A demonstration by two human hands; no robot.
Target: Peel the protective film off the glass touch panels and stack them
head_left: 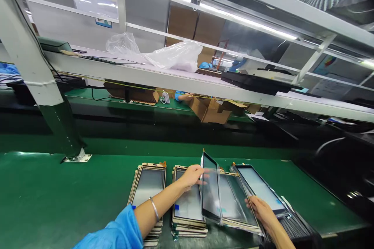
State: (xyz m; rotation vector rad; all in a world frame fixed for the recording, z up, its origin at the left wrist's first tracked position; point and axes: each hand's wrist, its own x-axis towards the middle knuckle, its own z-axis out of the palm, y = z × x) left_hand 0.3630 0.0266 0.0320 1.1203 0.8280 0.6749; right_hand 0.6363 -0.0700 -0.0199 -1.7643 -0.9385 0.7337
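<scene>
My left hand (192,177) is closed on the left edge of a black-framed touch screen panel (210,186), held tilted on its side with a clear film along its right edge. My right hand (261,209) pinches the right edge of a glass panel (232,194) on the third stack. To the left are two stacks of gold-edged panels, the near one (189,202) under my left forearm and the farther one (150,183) beyond it. Right of my right hand, a black-framed panel (260,186) lies slanted on a pile of dark panels.
A green mat (73,198) covers the bench. A white post (43,81) rises at the left, and a shelf (163,79) with plastic bags (175,55) runs across. Behind it a co-worker's hand (186,96) is near a cardboard box (214,113). Black equipment (344,171) stands at the right.
</scene>
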